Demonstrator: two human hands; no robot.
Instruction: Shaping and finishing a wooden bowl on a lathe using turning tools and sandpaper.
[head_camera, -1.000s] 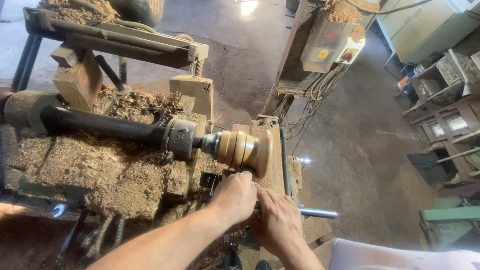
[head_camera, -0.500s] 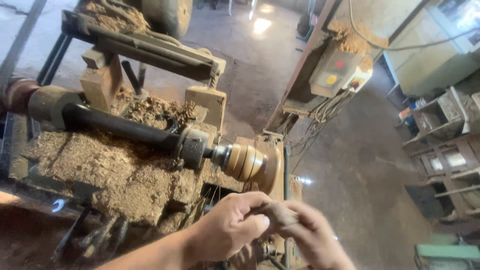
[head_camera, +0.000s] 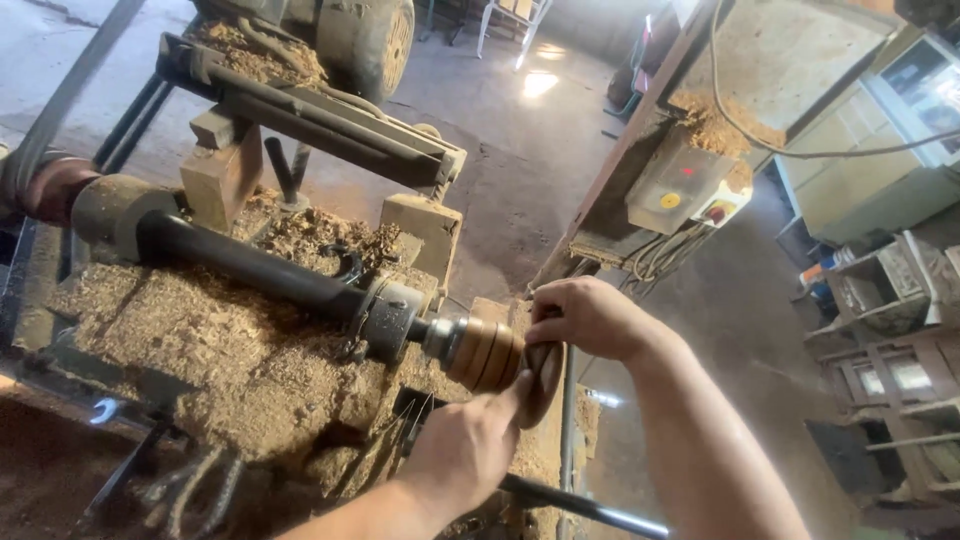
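Observation:
A round turned wooden piece (head_camera: 486, 352) with ridged rings sits on the end of a dark lathe spindle (head_camera: 250, 262). A flat wooden disc (head_camera: 541, 383) is pressed against its outer face. My left hand (head_camera: 468, 445) reaches up from below and grips the disc's lower edge. My right hand (head_camera: 590, 315) curls over the disc's top edge from the right. Both hands touch the disc at the end of the spindle.
Heaps of wood shavings (head_camera: 215, 345) cover the lathe bed. A metal frame with a motor (head_camera: 330, 110) stands behind it. An electrical switch box (head_camera: 675, 190) with cables hangs at the right. A steel rod (head_camera: 590, 508) lies under my hands. Shelving stands at far right.
My hands have risen from below the turned piece to its outer end, and now grip a wooden disc against it. The camera has moved closer to the lathe.

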